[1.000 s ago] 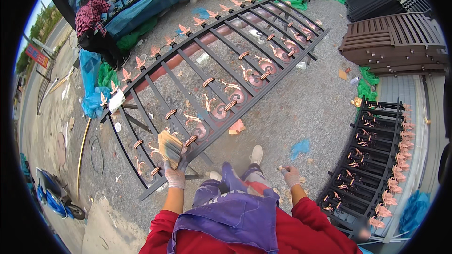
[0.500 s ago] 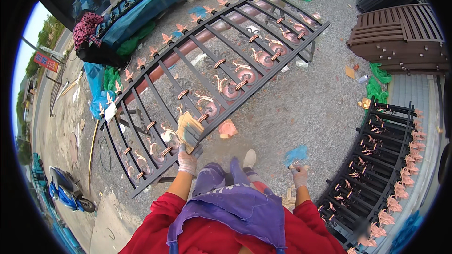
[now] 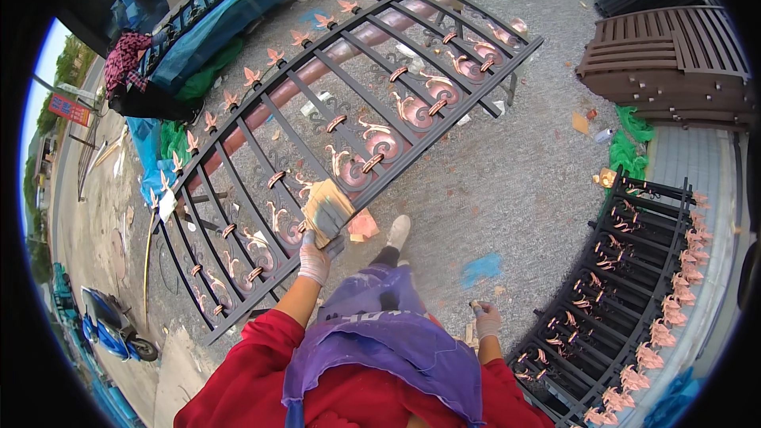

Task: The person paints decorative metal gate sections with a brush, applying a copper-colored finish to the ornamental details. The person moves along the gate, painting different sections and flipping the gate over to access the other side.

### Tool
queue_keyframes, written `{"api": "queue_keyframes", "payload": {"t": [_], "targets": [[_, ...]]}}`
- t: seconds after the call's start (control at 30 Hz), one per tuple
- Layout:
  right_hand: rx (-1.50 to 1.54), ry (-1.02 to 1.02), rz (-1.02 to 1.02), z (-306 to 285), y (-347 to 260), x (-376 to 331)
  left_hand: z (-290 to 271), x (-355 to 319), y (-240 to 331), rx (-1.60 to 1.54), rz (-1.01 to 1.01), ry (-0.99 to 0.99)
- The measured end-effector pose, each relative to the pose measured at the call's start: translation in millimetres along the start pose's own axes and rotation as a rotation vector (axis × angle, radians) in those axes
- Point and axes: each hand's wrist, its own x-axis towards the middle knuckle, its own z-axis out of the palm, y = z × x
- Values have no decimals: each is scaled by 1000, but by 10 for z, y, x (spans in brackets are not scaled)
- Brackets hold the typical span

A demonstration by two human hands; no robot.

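Note:
My left hand [image 3: 314, 261], in a thin whitish glove, grips the lower edge of a tan piece of cardboard [image 3: 328, 212] with dark blue-grey smears. The cardboard is over the near rail of a long black metal railing [image 3: 412, 160], which has copper-coloured scrolls, collars and leaf-shaped tips. Whether it touches the railing, I cannot tell. Lower down on the right, away from the railing, is my right hand [image 3: 486, 322], also gloved. Its fingers are closed around something small and dark at the tips that I cannot make out.
A stack of similar railings [image 3: 610, 293] lies on the right, with brown slatted panels [image 3: 670, 63] beyond it. A co-worker [image 3: 131, 71] bends over another railing at the far left. A blue patch [image 3: 481, 269] marks the gravel. A blue scooter [image 3: 111, 323] stands at lower left.
One of my feet has stepped forward, and the railing has shifted left in view. The cardboard has moved slightly right along the railing with my left hand. My right hand has come lower.

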Motion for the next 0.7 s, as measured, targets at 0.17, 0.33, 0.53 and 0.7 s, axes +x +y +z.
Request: {"api": "queue_keyframes", "payload": {"t": [0.17,0.33,0.53,0.7], "targets": [[3,76,-21,-190,-255,403,545,541,-56,-18,-41,-102],[70,76,29,-431,-727,862,1349,1041,-28,-83,-68,-168],[113,165,-43,-607,-1642,1297,2252,1098,358,38,-192,-113],[22,125,-50,-670,-2135,1504,2496,1599,332,-66,-175,-212]]}}
